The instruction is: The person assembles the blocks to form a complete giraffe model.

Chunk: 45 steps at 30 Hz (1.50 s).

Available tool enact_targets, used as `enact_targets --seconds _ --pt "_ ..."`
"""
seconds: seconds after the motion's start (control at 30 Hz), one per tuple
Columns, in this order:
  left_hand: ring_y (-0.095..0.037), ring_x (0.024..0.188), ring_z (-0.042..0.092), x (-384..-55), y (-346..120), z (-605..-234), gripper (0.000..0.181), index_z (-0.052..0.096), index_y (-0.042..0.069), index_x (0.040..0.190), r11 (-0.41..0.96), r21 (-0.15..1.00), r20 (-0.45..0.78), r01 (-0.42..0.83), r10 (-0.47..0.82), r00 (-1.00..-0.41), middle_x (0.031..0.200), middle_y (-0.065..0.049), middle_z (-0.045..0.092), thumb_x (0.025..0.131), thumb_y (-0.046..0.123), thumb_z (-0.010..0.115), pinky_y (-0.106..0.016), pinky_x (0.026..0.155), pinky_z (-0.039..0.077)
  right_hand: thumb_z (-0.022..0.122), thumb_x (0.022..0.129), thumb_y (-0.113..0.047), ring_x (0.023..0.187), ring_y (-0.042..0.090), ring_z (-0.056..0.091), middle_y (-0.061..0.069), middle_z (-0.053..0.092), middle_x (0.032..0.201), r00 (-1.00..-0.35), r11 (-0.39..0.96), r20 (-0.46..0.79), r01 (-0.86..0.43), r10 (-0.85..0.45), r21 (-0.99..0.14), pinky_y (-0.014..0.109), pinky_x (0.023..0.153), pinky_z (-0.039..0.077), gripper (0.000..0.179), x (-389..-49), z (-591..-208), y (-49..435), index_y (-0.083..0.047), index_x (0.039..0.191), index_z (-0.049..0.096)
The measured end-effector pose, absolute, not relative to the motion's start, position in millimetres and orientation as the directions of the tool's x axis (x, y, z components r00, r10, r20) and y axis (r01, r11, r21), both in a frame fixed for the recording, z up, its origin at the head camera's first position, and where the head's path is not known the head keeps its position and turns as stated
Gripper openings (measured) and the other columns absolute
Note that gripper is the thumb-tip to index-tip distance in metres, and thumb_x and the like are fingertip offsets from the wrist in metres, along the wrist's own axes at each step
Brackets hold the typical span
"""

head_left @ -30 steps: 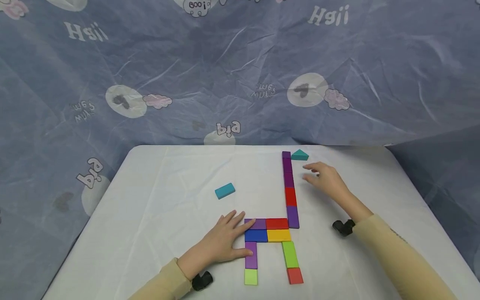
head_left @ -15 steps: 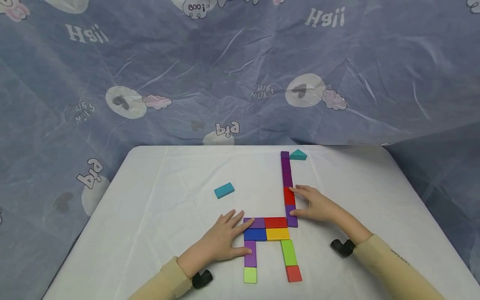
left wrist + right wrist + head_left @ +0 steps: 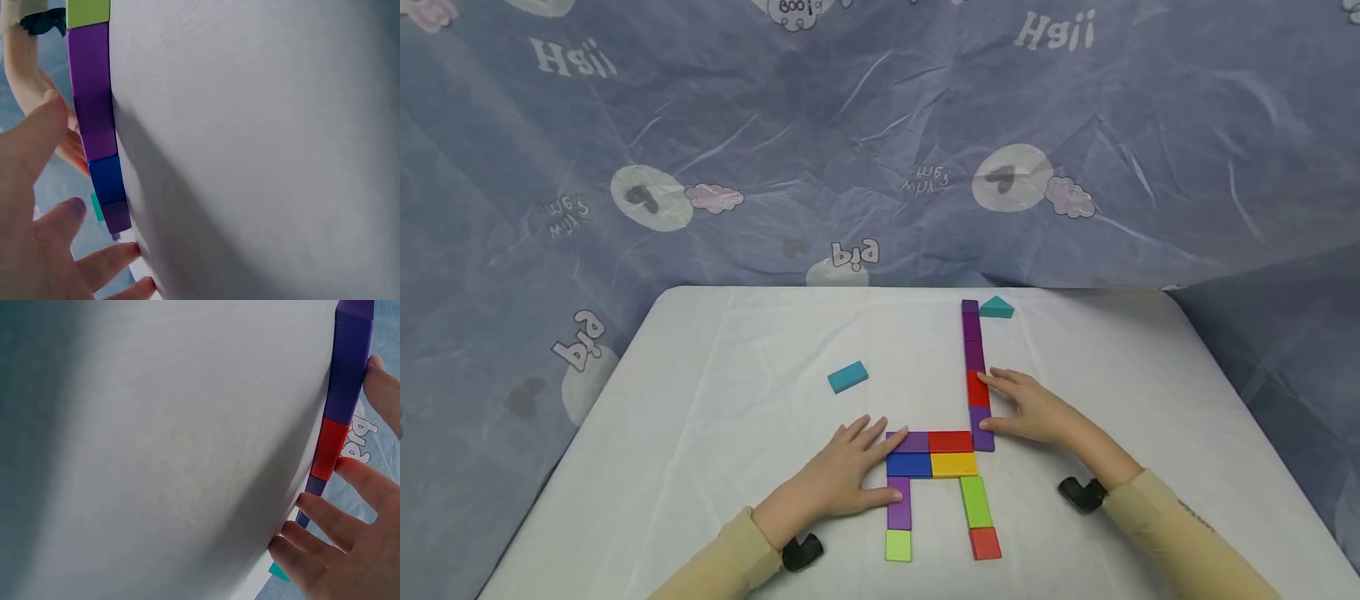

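Flat coloured blocks lie joined in a figure on the table. My left hand (image 3: 831, 475) spreads its fingers at the figure's left side. Its index fingertip rests on a purple block (image 3: 916, 442) of the upper row, and its thumb touches the purple leg block (image 3: 898, 517). On the right, a long column of purple and red blocks rises from the row's end. My right hand (image 3: 1033, 408) lies beside it with fingers extended, the index fingertip on the red column block (image 3: 975, 393) and the thumb on the lowest purple block (image 3: 981, 440). Neither hand grips anything.
A loose teal block (image 3: 847, 377) lies left of the column. Against the column's top end sits a teal triangle (image 3: 997, 308). Blue (image 3: 908, 465) and yellow (image 3: 953, 464) blocks form the lower row, above a green-and-red right leg (image 3: 976, 502). A patterned blue-grey sheet (image 3: 820, 150) hangs behind the table.
My right hand has come down from near the column's top and set its fingertips on the red and lowest purple column blocks. My left hand has stayed in place.
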<state>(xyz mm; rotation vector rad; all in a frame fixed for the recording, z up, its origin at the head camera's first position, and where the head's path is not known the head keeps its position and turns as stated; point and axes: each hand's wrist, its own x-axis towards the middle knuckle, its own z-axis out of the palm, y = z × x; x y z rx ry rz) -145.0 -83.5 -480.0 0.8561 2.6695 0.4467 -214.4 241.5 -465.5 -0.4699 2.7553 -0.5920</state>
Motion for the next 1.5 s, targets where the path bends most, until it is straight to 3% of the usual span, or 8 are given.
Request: enact_targets --seconds 0.2,0.33,0.43,0.53,0.63,0.83,1.1,1.5 --pt "-0.029 0.141 0.041 -152 -92 -471 0.070 0.038 0.028 0.152 0.759 0.453 -0.085 0.467 0.558 -0.825 0.152 -0.009 0.044 0.092 0.055 0.059 -0.050 0.113 0.038 0.076 0.081 -0.049 0.139 0.046 0.033 0.025 0.036 0.154 -0.907 0.867 -0.212 -0.246 -0.364 -0.434 0.066 0.102 0.042 0.087 -215 -467 242 -0.013 0.151 0.040" --pt "-0.025 0.121 0.059 -172 -98 -462 0.043 0.062 0.014 0.130 0.765 0.455 0.106 0.455 0.461 -0.881 0.128 -0.007 0.062 0.094 0.038 0.065 -0.043 0.099 0.051 0.075 0.081 -0.049 0.140 0.046 0.033 0.025 0.035 0.154 -0.906 0.867 -0.215 -0.246 -0.365 -0.433 0.066 0.101 0.041 0.087 -216 -467 242 -0.013 0.152 0.039" --pt "-0.027 0.110 0.063 -195 -103 -459 0.028 0.068 0.010 0.115 0.797 0.449 0.194 0.403 0.354 -0.915 0.117 -0.008 0.066 0.093 0.027 0.069 -0.042 0.090 0.055 0.076 0.081 -0.049 0.140 0.047 0.032 0.025 0.035 0.154 -0.905 0.867 -0.216 -0.247 -0.366 -0.434 0.066 0.102 0.041 0.087 -217 -466 241 -0.013 0.152 0.039" --pt "-0.028 0.110 0.061 -217 -108 -459 0.029 0.068 0.011 0.116 0.837 0.461 0.171 0.296 0.243 -0.955 0.120 -0.010 0.064 0.091 0.025 0.072 -0.044 0.087 0.055 0.076 0.081 -0.048 0.140 0.047 0.033 0.025 0.035 0.154 -0.905 0.866 -0.215 -0.249 -0.368 -0.433 0.066 0.102 0.041 0.087 -217 -467 241 -0.013 0.152 0.039" --pt "-0.031 0.117 0.058 -234 -112 -462 0.037 0.066 0.013 0.123 0.854 0.477 0.098 0.205 0.181 -0.979 0.127 -0.011 0.061 0.089 0.028 0.073 -0.047 0.094 0.052 0.075 0.081 -0.048 0.140 0.046 0.033 0.025 0.035 0.154 -0.905 0.864 -0.212 -0.249 -0.368 -0.437 0.066 0.102 0.041 0.087 -217 -467 241 -0.013 0.152 0.039" --pt "-0.027 0.112 0.060 -249 -114 -477 0.048 0.064 0.011 0.129 0.853 0.494 -0.019 0.168 0.203 -0.979 0.119 -0.011 0.064 0.086 0.030 0.077 -0.043 0.099 0.050 0.076 0.081 -0.049 0.140 0.046 0.032 0.024 0.035 0.154 -0.906 0.866 -0.220 -0.241 -0.363 -0.438 0.066 0.102 0.040 0.087 -216 -468 242 -0.013 0.152 0.039" --pt "-0.020 0.091 0.060 -238 -115 -479 0.042 0.068 0.009 0.121 0.864 0.471 0.016 0.178 0.193 -0.981 0.101 -0.008 0.065 0.085 0.027 0.078 -0.038 0.087 0.053 0.075 0.081 -0.049 0.140 0.046 0.032 0.025 0.035 0.154 -0.906 0.864 -0.213 -0.246 -0.366 -0.439 0.066 0.102 0.041 0.087 -215 -469 243 -0.013 0.152 0.039" --pt "-0.012 0.080 0.054 -174 -111 -475 0.034 0.069 0.010 0.109 0.827 0.494 0.076 0.270 0.269 -0.960 0.091 -0.001 0.062 0.081 0.023 0.082 -0.030 0.072 0.050 0.076 0.081 -0.048 0.140 0.047 0.032 0.025 0.034 0.154 -0.903 0.864 -0.214 -0.254 -0.373 -0.436 0.066 0.100 0.042 0.087 -218 -469 244 -0.014 0.152 0.038"
